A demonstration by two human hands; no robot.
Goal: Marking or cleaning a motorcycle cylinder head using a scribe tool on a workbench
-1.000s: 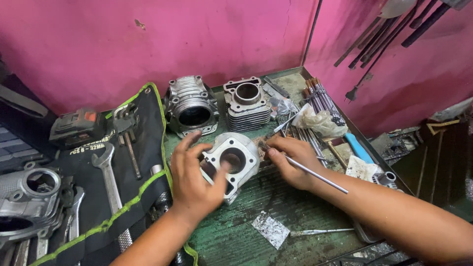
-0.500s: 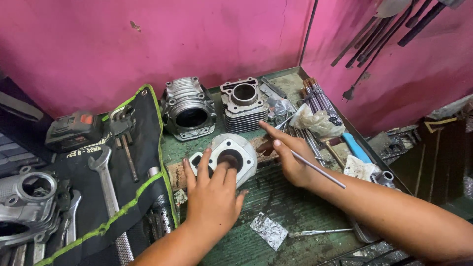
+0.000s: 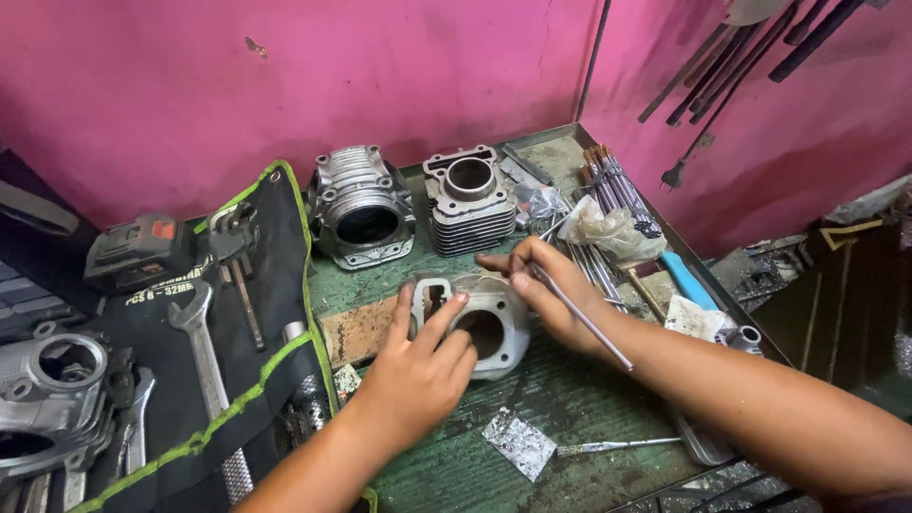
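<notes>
A silver engine cylinder block (image 3: 489, 318) lies flat on the green workbench (image 3: 570, 399), bore facing up. My left hand (image 3: 418, 370) rests on its near side, fingers spread over the top face and steadying it. My right hand (image 3: 546, 294) holds a thin metal rod (image 3: 584, 318) like a pencil, with the fingertips touching the block's far rim. The rod's lower end points back toward my right forearm.
Two more finned cylinders (image 3: 361, 204) (image 3: 472, 199) stand at the back. A black tool roll (image 3: 228, 313) with spanners lies left, beside a cordless tool (image 3: 133, 252) and an engine casing (image 3: 52, 389). Rods and a plastic bag (image 3: 613, 228) sit right; foil scrap (image 3: 518, 442) near front.
My left hand slid from gripping the block's left side to lying over its near face. The right hand shifted slightly along the far rim with the rod.
</notes>
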